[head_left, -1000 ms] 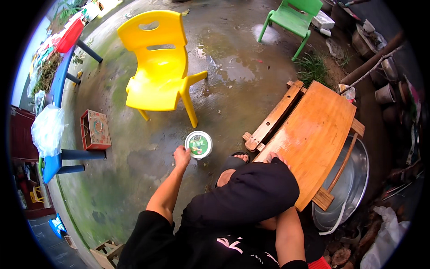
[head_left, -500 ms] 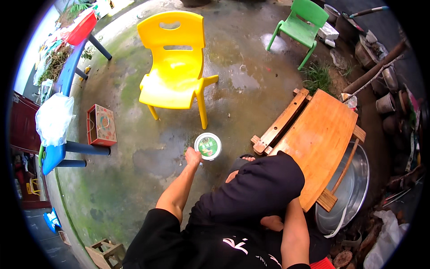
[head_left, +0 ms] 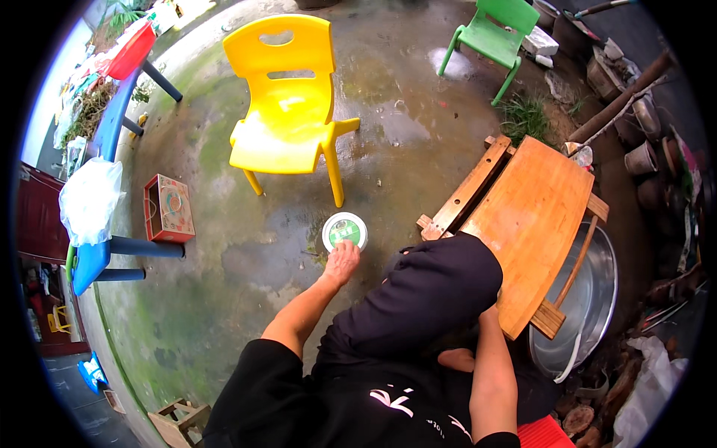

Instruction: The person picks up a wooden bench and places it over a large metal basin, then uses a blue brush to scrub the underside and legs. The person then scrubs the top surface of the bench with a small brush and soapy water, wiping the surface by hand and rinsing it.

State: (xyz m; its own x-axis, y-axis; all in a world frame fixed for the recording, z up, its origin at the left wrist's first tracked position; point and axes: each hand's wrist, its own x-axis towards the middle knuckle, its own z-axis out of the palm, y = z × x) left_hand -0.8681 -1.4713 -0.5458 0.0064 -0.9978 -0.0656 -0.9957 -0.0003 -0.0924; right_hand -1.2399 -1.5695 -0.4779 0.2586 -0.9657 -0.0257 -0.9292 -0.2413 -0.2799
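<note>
A round white tub (head_left: 345, 225) with a green-printed lid stands on the wet concrete ahead of me. Over its near edge is my left hand (head_left: 343, 263), back upward, its fingers bent and close together at the lid. What they hold, if anything, is hidden. My right hand (head_left: 489, 316) reaches in behind my raised knee, close to the near edge of an orange wooden board (head_left: 534, 231). My trouser leg covers its fingers, so their grip does not show.
A yellow plastic chair (head_left: 287, 112) stands beyond the tub, a green chair (head_left: 493, 37) farther right. On the left are a red box (head_left: 170, 209) and a blue table (head_left: 93, 261) bearing a plastic bag (head_left: 91, 200). A metal basin (head_left: 597, 299) sits beneath the board.
My left hand has moved from the tub's left side to its near edge, onto the lid. The whole view has shifted slightly; the tub stands in the same place on the floor.
</note>
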